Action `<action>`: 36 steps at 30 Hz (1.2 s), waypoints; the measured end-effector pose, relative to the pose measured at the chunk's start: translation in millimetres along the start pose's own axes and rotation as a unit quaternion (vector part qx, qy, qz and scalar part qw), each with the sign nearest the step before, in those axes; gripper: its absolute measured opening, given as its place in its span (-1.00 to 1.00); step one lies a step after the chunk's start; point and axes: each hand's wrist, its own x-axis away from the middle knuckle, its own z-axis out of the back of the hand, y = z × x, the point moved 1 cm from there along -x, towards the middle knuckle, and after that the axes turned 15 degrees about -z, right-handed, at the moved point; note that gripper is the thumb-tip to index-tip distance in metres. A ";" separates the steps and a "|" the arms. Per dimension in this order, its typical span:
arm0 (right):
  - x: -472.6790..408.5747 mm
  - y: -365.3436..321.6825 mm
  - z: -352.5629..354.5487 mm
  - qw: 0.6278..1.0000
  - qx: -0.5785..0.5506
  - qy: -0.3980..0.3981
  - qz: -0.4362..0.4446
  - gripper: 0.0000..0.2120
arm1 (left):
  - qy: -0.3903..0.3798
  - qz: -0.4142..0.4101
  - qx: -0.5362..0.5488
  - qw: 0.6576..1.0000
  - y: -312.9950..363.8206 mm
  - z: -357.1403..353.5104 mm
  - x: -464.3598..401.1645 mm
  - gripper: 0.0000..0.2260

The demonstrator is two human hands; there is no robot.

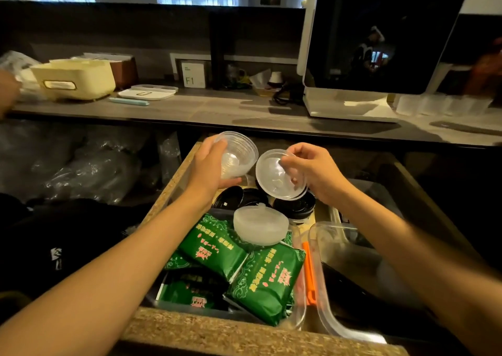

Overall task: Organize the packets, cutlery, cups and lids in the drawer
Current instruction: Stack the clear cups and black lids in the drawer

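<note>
I see my left hand (214, 162) wrapped around a stack of clear plastic cups (239, 154), palm on its left flank, thumb under its base, mouth tipped toward the right. How many cups are nested I cannot count; the walls blur together. My right hand (312, 173) pinches a clear round lid (274, 173) at its upper right rim, held on edge with its face toward me; a second rim shows behind it, so it may be more than one lid. Cups and lid sit just beside each other, nearly touching, both above the rear of the open drawer (173, 190). Both forearms reach in from the lower corners, wrists slightly bent.

Below the hands, black lids (294, 206) lie at the drawer's rear, partly hidden by the clear lid. In front of them a stack of translucent lids (260, 226) rests on green packets (267, 279), which fill a clear bin whose near part is cut off by the drawer front. An orange clip (309, 271) stands along the bin's right wall. A second clear container (350, 258) lies to the right; its contents are too dim to make out.

Behind, on the table (217, 108): a cream box (78, 80), a white tray (146, 93), and a white appliance with a dark door (380, 43).
</note>
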 end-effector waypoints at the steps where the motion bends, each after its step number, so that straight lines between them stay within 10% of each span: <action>1: 3.7 0.5 -2.7 0.999 0.023 -0.024 -0.002 -0.92 | -0.005 0.001 0.004 1.000 -0.2 0.5 0.7 -0.87; 15: 18.0 23.6 -43.5 0.885 0.448 -0.097 0.081 -0.75 | 0.011 0.026 0.027 0.999 -5.3 6.0 6.7 -0.81; 20: 29.1 5.9 -31.0 0.935 0.331 -0.121 0.039 -0.64 | 0.011 0.027 0.030 0.999 -7.0 5.2 6.7 -0.82; 31: 43.8 23.2 -39.9 0.861 0.438 -0.247 0.076 -0.56 | 0.006 0.012 0.035 0.999 -1.9 7.1 9.4 -0.85; 36: 35.1 22.2 -29.6 0.946 0.264 -0.166 0.086 -0.51 | 0.008 0.007 0.040 0.999 -1.2 7.7 9.1 -0.84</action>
